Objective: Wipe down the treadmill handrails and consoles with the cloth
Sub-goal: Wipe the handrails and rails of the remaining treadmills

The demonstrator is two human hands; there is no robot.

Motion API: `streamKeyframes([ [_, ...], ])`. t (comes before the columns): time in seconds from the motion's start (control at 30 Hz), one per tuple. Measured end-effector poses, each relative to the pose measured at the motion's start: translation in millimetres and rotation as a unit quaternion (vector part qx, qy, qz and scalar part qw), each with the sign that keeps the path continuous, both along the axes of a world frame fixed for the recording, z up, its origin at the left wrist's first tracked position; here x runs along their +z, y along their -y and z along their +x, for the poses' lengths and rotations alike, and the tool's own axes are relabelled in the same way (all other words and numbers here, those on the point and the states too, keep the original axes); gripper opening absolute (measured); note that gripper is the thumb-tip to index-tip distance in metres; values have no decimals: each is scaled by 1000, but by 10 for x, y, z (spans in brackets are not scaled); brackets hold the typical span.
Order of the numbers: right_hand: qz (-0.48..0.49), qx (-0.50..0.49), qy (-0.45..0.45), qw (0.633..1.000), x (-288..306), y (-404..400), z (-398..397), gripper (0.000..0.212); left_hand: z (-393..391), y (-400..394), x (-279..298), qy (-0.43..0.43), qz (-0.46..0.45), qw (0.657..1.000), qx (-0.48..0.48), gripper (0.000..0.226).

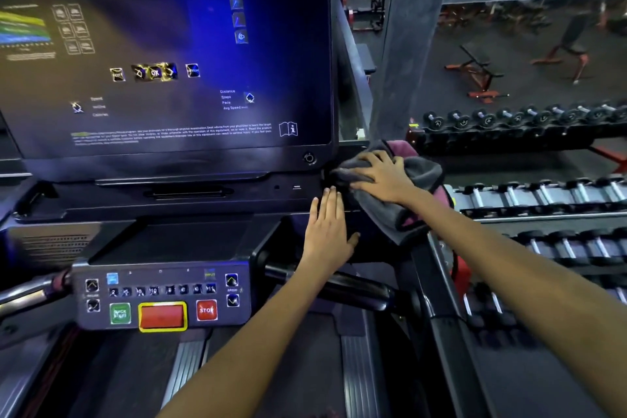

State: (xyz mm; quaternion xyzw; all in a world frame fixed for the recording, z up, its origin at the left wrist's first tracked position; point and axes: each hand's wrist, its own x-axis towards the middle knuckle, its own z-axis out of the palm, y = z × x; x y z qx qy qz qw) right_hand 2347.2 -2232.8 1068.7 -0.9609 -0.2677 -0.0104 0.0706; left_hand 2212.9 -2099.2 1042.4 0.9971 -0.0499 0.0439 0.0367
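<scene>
Cloth (pixel 412 176), grey, pink-backed, crumpled.

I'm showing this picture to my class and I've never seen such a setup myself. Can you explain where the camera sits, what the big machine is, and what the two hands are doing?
The camera is worn on the person's head, looking down at their own arms. In front is a treadmill: a big dark screen above, a button panel with a red STOP button below. The right hand presses a grey and pink cloth flat against the console's right corner. The left hand lies flat on the console beside it, holding nothing. To the right stand racks of dumbbells.
</scene>
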Motion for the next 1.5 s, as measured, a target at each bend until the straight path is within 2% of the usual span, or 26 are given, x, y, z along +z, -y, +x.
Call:
streamKeyframes([
  [0.1, 31, -23, -16, 999, 11, 91, 60, 51, -4, -6, 13, -1, -5, 1000, 1, 85],
  [0.23, 4, -98, -25, 995, 96, -151, 86, 45, -45, 5, 35, 13, -8, 1000, 1, 85],
  [0.33, -10, -58, -8, 998, 47, -187, -148, 48, -74, -1, 60, 20, -27, 999, -3, 81],
  [0.47, -4, 2, 31, 1000, -16, 176, -346, 52, -137, -12, 101, 36, -55, 998, -5, 74],
  [0.57, 38, -56, 9, 998, 37, 213, -321, 47, -233, -31, 111, 49, -67, 996, 1, 67],
  [0.67, -2, -100, 21, 995, 36, -10, -368, 43, -292, -54, 118, 55, -70, 996, 17, 64],
  [0.73, -28, -50, 40, 998, -42, -51, -491, 47, -334, -59, 121, 55, -77, 995, 20, 62],
  [0.8, -43, 41, 63, 996, -90, 89, -611, 60, -387, -70, 99, 57, -79, 995, 22, 60],
  [0.87, -45, 77, 60, 994, -81, 282, -593, 68, -477, -85, 47, 54, -69, 996, 33, 59],
  [1.0, -33, -9, 70, 997, -102, 205, -604, 48, -710, -111, -78, 57, -16, 998, 35, 63],
  [1.07, -41, -24, 81, 996, -125, 15, -716, 46, -768, -121, -131, 100, 10, 995, 23, 57],
  [1.17, -60, 59, 102, 991, -124, -75, -850, 46, -784, -140, -105, 125, 25, 991, 25, 50],
  [1.27, -102, 117, 165, 974, -128, 5, -835, 48, -836, -175, -122, 135, 28, 990, 5, 47],
  [1.37, -126, 156, 203, 958, -150, -117, -839, 61, -932, -187, -184, 160, -9, 987, 2, 42],
  [1.5, -143, 216, 226, 939, -196, -496, -885, 46, -1029, -159, -257, 162, -31, 986, 16, 47],
])
